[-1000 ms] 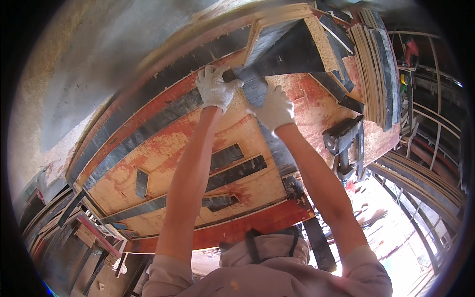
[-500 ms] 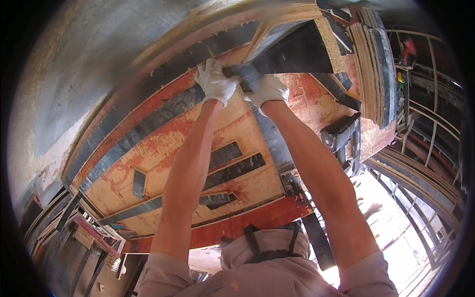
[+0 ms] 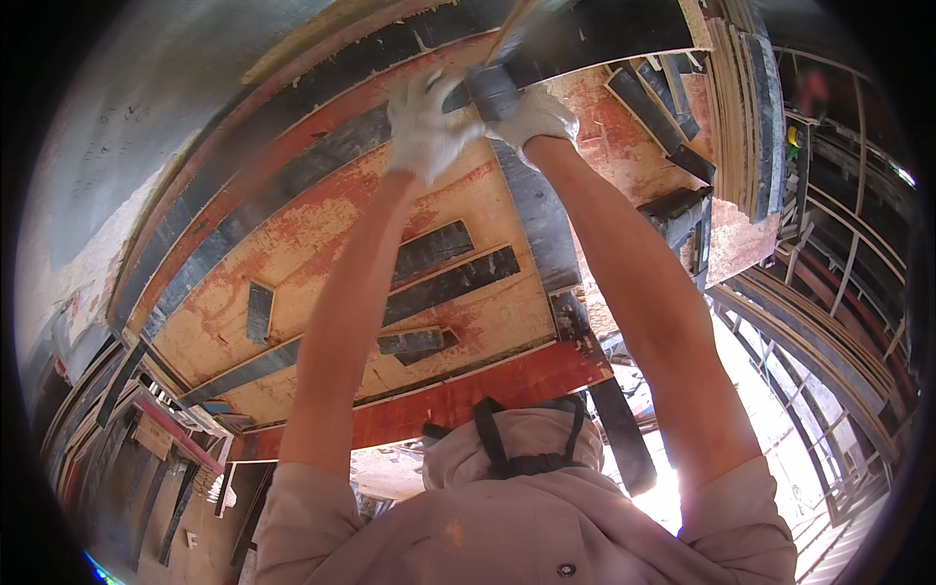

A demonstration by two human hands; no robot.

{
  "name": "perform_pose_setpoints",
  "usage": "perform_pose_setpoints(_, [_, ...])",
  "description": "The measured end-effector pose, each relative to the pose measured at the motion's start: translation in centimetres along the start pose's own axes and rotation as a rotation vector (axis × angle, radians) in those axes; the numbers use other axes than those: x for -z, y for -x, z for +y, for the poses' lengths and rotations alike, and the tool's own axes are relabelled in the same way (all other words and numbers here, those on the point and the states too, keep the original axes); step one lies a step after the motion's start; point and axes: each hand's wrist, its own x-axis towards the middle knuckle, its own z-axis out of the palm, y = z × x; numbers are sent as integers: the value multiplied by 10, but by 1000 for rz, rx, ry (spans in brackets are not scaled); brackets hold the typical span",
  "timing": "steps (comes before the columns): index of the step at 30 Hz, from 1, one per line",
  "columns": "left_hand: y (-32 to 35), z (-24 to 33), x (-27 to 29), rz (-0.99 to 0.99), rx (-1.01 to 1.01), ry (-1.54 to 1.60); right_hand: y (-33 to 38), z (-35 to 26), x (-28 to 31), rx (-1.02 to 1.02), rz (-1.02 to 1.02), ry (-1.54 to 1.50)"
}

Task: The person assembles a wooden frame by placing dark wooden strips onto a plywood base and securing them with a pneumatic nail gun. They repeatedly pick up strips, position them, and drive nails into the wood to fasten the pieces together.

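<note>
Black-faced panel (image 3: pixel 604 39) is now sitting farther up-R of the dark block (image 3: pixel 492 93) vs 0.5 s ago, so shifting is prob. still going on. Block is lying btwn the 2 gloved hands: R hand (image 3: pixel 536 115) is touching its R/lower side, can't tell if gripping; L hand (image 3: pixel 421 127), blurred, is spreading thumb & fingers wide just L of it. Red-stained tabletop (image 3: pixel 312 229) is showing below-L of it.
</note>
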Motion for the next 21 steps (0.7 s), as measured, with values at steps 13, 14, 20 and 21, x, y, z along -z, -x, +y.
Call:
perform_pose_setpoints(13, [200, -25, 51, -344, 46, -110, 17, 5, 1, -52, 47, -46])
perform_pose_setpoints(14, [199, -31, 48, -293, 54, -140, 16, 4, 2, -45, 53, -49])
perform_pose_setpoints(20, [184, -16, 58, -146, 54, -277, 22, 7, 5, -81, 61, -95])
perform_pose_setpoints(21, [186, -22, 59, -185, 40, -298, 22, 7, 6, -82, 59, -99])
